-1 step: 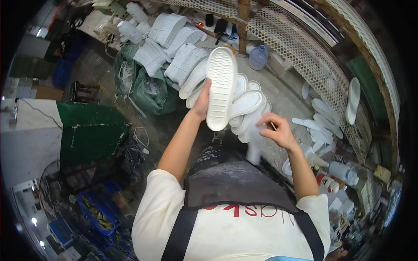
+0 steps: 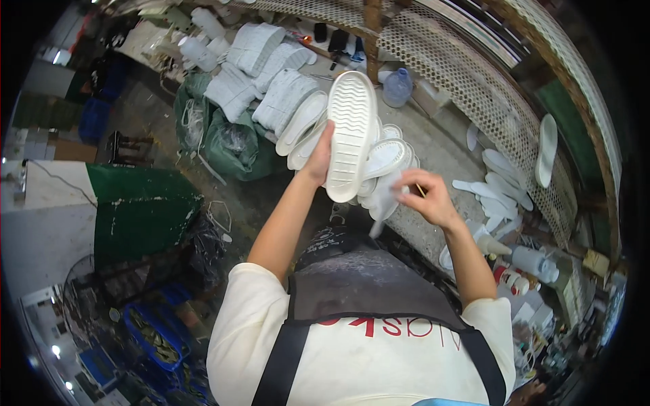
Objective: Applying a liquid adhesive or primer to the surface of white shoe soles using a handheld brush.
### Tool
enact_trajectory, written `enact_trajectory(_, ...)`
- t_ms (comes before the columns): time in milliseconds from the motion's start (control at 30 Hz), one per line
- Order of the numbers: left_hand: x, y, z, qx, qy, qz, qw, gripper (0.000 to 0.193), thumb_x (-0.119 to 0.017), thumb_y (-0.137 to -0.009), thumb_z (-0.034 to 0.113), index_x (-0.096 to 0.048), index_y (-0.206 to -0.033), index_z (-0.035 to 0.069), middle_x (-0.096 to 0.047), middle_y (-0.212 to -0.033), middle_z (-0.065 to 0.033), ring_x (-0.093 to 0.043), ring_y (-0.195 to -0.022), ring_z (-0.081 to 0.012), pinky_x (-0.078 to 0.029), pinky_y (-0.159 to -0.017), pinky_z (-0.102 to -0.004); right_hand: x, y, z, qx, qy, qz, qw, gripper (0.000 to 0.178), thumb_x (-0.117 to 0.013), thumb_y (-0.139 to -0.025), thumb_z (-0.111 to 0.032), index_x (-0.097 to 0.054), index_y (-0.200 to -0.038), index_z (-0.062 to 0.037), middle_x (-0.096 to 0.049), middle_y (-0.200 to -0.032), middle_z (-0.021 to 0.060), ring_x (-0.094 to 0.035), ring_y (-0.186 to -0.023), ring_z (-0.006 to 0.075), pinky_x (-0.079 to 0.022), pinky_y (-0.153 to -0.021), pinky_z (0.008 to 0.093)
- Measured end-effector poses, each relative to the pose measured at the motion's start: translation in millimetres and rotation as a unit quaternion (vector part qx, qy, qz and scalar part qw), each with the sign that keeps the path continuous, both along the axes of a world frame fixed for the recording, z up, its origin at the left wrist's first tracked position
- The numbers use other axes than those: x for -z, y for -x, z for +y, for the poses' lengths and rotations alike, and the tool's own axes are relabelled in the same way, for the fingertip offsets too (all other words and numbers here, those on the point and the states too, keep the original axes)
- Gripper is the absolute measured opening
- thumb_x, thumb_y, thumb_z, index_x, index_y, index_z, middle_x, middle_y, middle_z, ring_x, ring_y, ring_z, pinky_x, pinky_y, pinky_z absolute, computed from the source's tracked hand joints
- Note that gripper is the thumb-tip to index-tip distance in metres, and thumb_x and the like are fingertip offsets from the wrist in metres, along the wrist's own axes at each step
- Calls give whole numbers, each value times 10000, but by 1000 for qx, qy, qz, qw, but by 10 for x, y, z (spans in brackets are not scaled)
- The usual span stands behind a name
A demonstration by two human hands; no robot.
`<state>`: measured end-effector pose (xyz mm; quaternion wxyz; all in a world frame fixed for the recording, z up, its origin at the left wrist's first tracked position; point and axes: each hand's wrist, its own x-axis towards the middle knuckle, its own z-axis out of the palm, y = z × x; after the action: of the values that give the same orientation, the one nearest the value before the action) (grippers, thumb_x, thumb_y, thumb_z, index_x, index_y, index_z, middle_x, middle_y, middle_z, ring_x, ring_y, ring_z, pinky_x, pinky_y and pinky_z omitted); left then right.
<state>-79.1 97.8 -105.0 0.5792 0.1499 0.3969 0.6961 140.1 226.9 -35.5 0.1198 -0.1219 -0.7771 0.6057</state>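
A white ridged shoe sole (image 2: 352, 128) stands upright in my left hand (image 2: 317, 162), its tread toward me and my fingers closed on its left edge. To the right, my right hand (image 2: 430, 199) has its fingers pinched together. A thin yellowish stick (image 2: 421, 190) shows between them. From its fingertips a whitish, see-through sheet-like piece (image 2: 386, 196), smeared by motion, hangs down. Behind and beside the held sole lie several overlapping white soles (image 2: 386, 157) on the grey bench (image 2: 433, 152). Two more soles (image 2: 302, 123) rest at its left.
Bundles of whitish material (image 2: 288, 98) are piled at the back left, above a green sack (image 2: 237, 145). A blue-tinted jug (image 2: 399, 88) stands at the back. On the right are loose white insoles (image 2: 504, 176), a perforated rack (image 2: 460, 68) and bottles (image 2: 535, 264).
My right hand has shifted slightly left, and the hanging whitish piece has swung left. The sole in my left hand sits slightly further right in view.
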Motion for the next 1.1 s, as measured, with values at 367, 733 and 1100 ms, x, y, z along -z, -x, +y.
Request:
enact_trajectory(367, 19, -658, 208, 93, -19, -19, 995, 489, -474, -923, 303, -416, -1300, -4, -604, -1118, -175, -648, -953, -286, -545, -816, -416, 112, 375, 203, 228, -64, 92, 967, 221, -555, -746, 54, -688, -916, 5, -664, -964, 103, -629, -888, 187, -485, -797, 279)
enact_trajectory(733, -65, -799, -340, 82, 106, 27, 991, 388, -519, -843, 10, -447, -1220, -47, -633, -1001, -200, -675, -805, -310, -576, -696, -401, -642, -333, 317, 258, 57, 346, 900, 572, -298, -971, -465, -642, -1090, -23, -633, -1081, 123, -616, -808, 151, -494, -661, 247)
enact_trajectory(1100, 26, -912, -903, 174, 81, 137, 972, 621, -567, -832, 74, -277, -1379, 30, -547, -1176, -162, -605, -1015, -237, -551, -805, -386, 194, 112, -79, 49, -232, 58, 970, 254, -635, -727, 11, -662, -971, -56, -667, -897, 101, -648, -812, 279, -527, -697, 348)
